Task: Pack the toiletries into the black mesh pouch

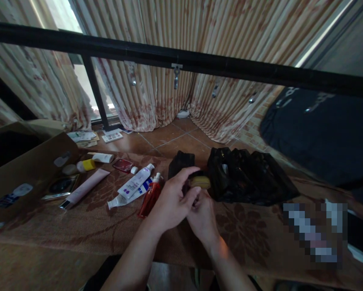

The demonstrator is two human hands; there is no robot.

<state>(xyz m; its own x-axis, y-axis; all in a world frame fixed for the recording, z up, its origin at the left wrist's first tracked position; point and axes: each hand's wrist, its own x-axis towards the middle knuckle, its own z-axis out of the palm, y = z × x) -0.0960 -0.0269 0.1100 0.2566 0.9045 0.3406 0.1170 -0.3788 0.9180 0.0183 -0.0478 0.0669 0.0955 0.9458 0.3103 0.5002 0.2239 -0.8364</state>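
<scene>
"Clasping what, so close in?"

"One small yellowish item [200,182], held between left hand [175,198] and right hand [203,216], above the patterned cloth [240,230]. Left curled over its side, right closed underneath — probably to steady it from two directions. Too dim to tell lid from zip."

"And around it, counted?"

"Just left, one red-orange bottle [150,200], then two overlapping tubes: one white-and-purple [135,182], one blue-and-white [146,185]. Past those, one pink tube [85,188], one red-tinted bottle [122,165], one yellow-capped container [86,165], one plain white tube [102,157]. Laid down loosely, perhaps for easy picking. Behind the left hand, one small black pouch [181,159]; to the right, at least three black pouches [240,176], packed close — likely for mutual support."

"Farther off?"

"One cardboard box [46,167] at far left, one dark rail [157,48] with at least four hooks [177,76], then pleated curtains [163,20]."
</scene>
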